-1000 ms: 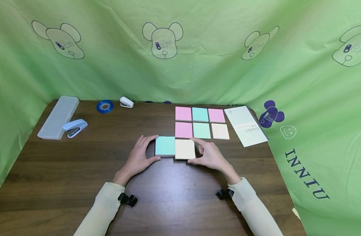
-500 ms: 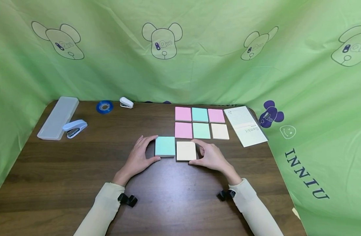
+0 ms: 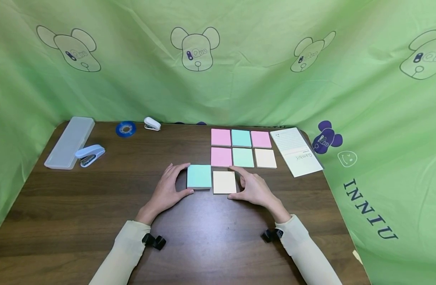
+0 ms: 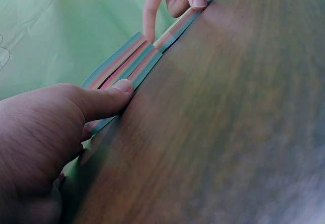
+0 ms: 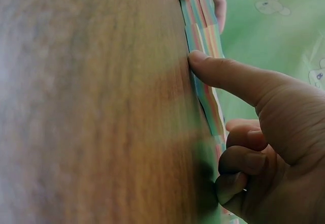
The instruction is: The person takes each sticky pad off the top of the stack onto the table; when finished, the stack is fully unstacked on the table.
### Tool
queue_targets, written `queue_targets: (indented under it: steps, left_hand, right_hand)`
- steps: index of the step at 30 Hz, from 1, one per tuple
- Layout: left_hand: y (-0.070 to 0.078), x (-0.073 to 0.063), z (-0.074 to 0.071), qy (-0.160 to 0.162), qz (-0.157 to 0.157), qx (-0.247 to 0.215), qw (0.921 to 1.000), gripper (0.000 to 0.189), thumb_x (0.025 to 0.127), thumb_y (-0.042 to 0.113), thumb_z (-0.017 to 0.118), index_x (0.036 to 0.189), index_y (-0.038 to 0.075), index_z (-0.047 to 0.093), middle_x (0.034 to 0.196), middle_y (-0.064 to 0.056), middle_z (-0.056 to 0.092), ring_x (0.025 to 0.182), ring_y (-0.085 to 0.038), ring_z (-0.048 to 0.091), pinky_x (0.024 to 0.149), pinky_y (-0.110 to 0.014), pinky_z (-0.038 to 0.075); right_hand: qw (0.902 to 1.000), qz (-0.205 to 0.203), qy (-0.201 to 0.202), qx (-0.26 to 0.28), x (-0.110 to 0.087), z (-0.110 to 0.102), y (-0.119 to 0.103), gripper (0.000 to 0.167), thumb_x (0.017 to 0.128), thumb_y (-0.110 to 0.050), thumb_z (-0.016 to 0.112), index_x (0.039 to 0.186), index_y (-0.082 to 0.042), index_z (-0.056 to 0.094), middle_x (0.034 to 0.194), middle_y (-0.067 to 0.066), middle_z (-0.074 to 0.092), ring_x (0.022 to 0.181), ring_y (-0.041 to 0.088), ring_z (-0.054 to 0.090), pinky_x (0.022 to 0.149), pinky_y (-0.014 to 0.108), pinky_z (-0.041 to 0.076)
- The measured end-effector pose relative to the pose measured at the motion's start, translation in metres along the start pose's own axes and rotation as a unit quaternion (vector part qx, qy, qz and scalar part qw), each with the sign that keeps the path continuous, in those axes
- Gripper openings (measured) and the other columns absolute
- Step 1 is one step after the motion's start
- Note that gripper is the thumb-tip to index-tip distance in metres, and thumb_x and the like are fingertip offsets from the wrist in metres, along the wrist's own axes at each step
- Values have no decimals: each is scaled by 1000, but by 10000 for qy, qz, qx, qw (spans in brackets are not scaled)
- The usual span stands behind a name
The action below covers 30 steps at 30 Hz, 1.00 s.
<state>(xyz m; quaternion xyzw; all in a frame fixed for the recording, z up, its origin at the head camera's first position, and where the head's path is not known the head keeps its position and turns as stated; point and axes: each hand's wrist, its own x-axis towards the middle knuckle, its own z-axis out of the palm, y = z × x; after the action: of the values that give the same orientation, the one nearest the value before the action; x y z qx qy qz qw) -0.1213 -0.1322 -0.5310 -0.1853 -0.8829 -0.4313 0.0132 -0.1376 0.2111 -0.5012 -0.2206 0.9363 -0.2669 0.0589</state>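
Note:
In the head view my left hand (image 3: 168,186) holds a thick teal sticky note pad (image 3: 199,176) by its left side, fingers at the back edge and thumb at the front. To the right, apart by a thin gap, lies a cream sticky note pad (image 3: 224,183). My right hand (image 3: 251,186) spans its right side, index finger behind and thumb in front. The left wrist view shows my left thumb (image 4: 114,97) against the pad's striped, multicoloured edge. From the right wrist, my right thumb (image 5: 205,64) touches a similar striped edge; the other fingers are curled.
Behind the cream pad, several pink, teal, green and cream pads (image 3: 243,157) form two rows. A notebook (image 3: 297,152) lies at the right. Toward the back left are a pale case (image 3: 70,142), a stapler (image 3: 90,154), a blue tape roll (image 3: 126,129) and a small white stapler (image 3: 152,124).
The cream pad has shifted slightly right and toward me, opening a gap beside the teal pad, and now looks lower. My right hand moved slightly with it; the left stayed put.

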Motion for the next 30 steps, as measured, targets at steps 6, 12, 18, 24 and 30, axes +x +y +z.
queue_targets:
  steps: [6,12,18,24,30]
  left_hand:
    - [0,0,0,-5,-8,-7,10000,91,86,18,99,162,7,50,158,-16,60,153,-36,50,140,-57,16]
    - [0,-1,-1,-2,-11,-11,10000,91,86,18,99,162,7,50,159,-16,59,153,-36,49,140,-57,16]
    - [0,0,0,-5,-42,13,10000,91,86,18,99,163,7,50,159,-15,59,154,-36,49,140,-56,16]
    - [0,0,0,0,-56,14,10000,91,86,18,99,163,8,50,159,-15,60,154,-35,49,140,-56,15]
    - [0,0,0,3,-36,38,10000,92,86,18,99,162,7,50,158,-16,60,153,-35,50,140,-56,16]
  right_hand:
    - [10000,-33,-13,36,0,0,0,86,79,-40,101,152,-17,62,69,-12,45,61,4,34,53,24,28]
    - [9991,-352,196,131,2,15,24,85,83,-52,97,154,-22,61,70,-11,47,60,6,35,50,26,27]
    - [9995,-286,109,68,3,14,24,88,83,-52,98,156,-23,59,70,-12,46,61,6,34,52,25,28]
    - [9990,-414,142,115,1,15,23,93,81,-51,99,159,-23,57,73,-8,46,62,9,34,53,28,27]
    - [9985,-357,176,380,1,10,17,90,80,-47,100,156,-21,60,72,-12,42,62,5,30,53,25,24]
